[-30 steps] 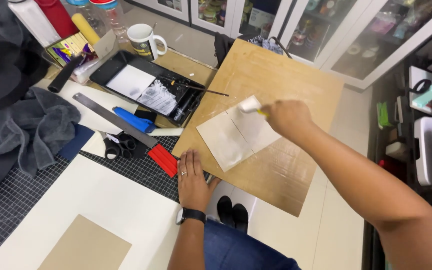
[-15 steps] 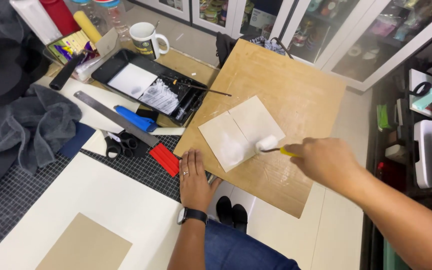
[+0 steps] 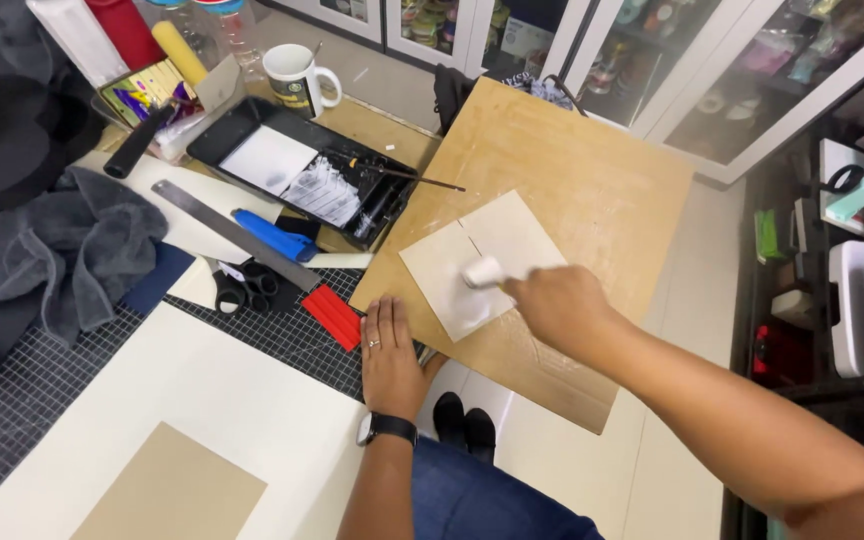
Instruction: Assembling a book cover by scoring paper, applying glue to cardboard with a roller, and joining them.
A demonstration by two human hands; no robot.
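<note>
I held a small white roller [image 3: 483, 271] flat on the pale square sheet [image 3: 479, 262]. That sheet lay skewed on the tan board [image 3: 572, 170], its surface wet-looking.

A small open box [image 3: 147, 95] with a colourful yellow and purple inside stands at the top left, beside the black tray [image 3: 222, 135]. Behind glass cabinet doors [image 3: 752, 70] at the top, blurred colourful packages stand on shelves.

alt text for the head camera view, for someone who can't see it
A person's right hand presses a small white roller onto a pale sheet on a wooden board, while the left hand lies flat at the board's edge. A black paint tray, scissors and ruler lie to the left.
</note>
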